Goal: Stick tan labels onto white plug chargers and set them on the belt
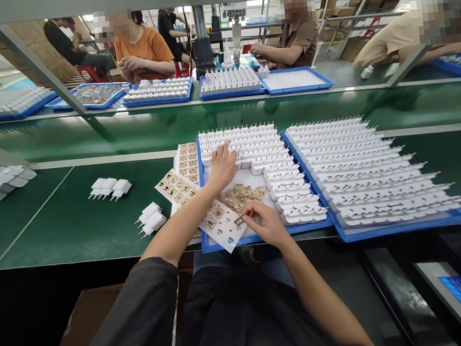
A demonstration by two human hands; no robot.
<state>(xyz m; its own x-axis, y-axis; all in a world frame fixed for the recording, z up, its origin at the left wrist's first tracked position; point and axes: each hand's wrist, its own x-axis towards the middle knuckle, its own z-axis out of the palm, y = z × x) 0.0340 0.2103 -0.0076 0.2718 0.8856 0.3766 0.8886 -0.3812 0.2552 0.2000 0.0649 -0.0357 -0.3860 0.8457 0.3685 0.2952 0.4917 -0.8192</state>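
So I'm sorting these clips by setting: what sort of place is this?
Most likely a factory assembly line. Blue trays hold rows of white plug adapters on a long green workbench, and other people sit at more trays across it. The left hand rests on adapters; the right hand pinches a small label.

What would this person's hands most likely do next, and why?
Probably lift one white charger from the tray toward the sticker: the left hand rests on the charger rows, while the right hand pinches a small label peeled beside the sticker sheet.
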